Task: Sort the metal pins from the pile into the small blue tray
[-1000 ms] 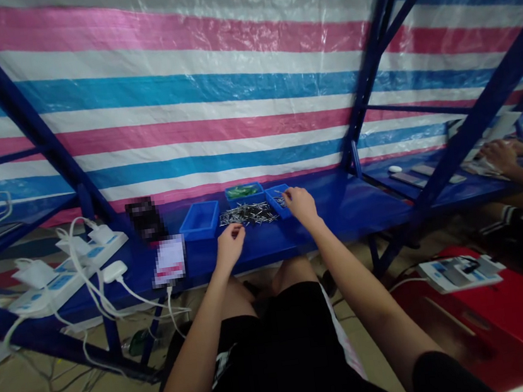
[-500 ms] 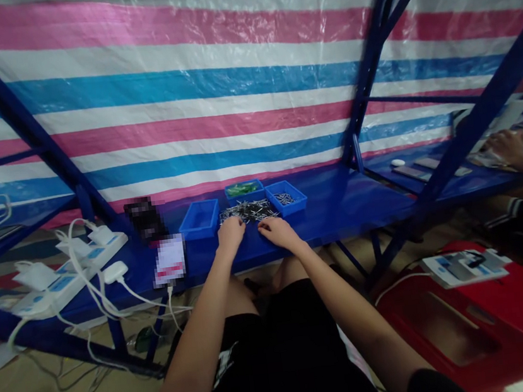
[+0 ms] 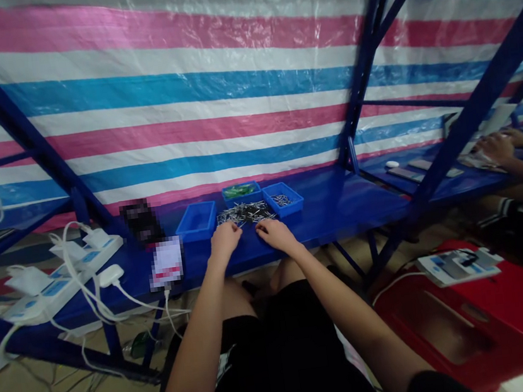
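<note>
A loose pile of thin metal and black pin-like pieces (image 3: 247,212) lies on the blue table in front of me. My left hand (image 3: 225,238) is at the pile's near left edge, its thumb and fingers pinched together. Just right of it, my right hand (image 3: 275,232) is closed in a similar pinch at the near right edge. Whatever the fingertips hold is too small to make out. Around the pile stand a blue tray (image 3: 185,235) on the left, a tray with green pieces (image 3: 240,190) behind, and a tray of small metal pieces (image 3: 283,200) on the right.
On the left are a blurred-out phone (image 3: 165,263) on a cable, a dark pixelated object (image 3: 141,222) and a power strip (image 3: 63,287) with chargers. Blue metal posts frame the table (image 3: 348,204). Another person's hands (image 3: 496,147) work at far right, above a red stool (image 3: 476,309).
My left hand has drawn slightly left and toward me, away from the pile. The right hand stays nearly in place. The whole view has shifted a little.
</note>
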Tool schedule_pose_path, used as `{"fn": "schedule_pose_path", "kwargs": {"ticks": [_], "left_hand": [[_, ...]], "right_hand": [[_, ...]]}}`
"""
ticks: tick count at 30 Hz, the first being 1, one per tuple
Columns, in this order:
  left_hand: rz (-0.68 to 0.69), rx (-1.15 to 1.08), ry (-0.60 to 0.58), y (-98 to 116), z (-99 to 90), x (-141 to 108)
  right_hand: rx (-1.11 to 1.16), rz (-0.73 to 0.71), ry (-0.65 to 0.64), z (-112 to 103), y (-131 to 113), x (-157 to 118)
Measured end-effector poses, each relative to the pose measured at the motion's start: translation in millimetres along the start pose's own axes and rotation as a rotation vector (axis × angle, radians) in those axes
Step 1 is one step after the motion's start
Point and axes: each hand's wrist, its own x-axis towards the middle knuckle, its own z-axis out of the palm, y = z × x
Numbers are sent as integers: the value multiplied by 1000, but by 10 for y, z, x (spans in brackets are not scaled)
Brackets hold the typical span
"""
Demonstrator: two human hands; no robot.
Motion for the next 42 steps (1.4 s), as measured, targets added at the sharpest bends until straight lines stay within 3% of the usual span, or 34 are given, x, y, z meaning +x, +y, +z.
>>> {"fn": "schedule_pose_path", "kwargs": {"ticks": [8,30,36,42], "left_hand": [[216,-344,-85,-54,0,-253],[284,-543,-142,-41,-58,-301],[195,-720,-170,-22,-57,-307],[225,-542,-176,-23,-56,-288]], "right_hand": [[115,15,55,-4,17,-31],[125,-270,-89,-46,0,-77],[328,-141,-18,-100,-50,-64],[410,-75,-12,-150,-126,-28]]}}
